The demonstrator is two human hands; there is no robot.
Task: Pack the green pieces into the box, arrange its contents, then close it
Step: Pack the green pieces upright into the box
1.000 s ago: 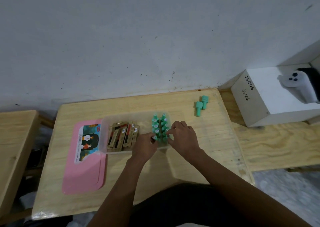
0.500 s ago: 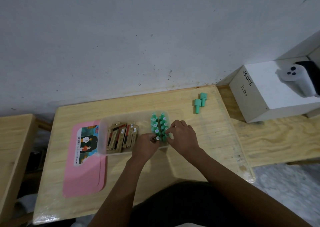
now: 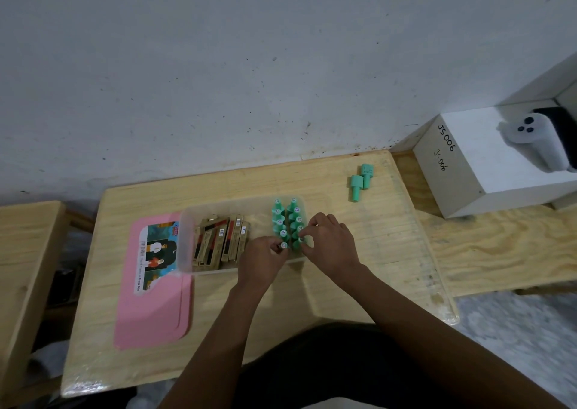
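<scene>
A clear plastic box (image 3: 187,246) stands on the wooden table (image 3: 359,268). At its right end, several green pieces (image 3: 285,219) stand upright in two rows. Brown cardboard packs (image 3: 218,243) fill its left part. My left hand (image 3: 262,260) pinches the nearest green piece of the left row. My right hand (image 3: 331,243) pinches the nearest piece of the right row. Two more green pieces (image 3: 359,180) lie on the table at the back right, apart from the box. The pink lid (image 3: 150,290) lies flat to the left, partly under the box.
A white box marked JS006 (image 3: 462,171) stands at the right with a white controller (image 3: 534,140) on top. A grey wall rises right behind the table. A second wooden surface (image 3: 22,252) adjoins at the left.
Both hands have stayed at the near end of the green rows, with only small finger shifts. The camera has tilted slightly.
</scene>
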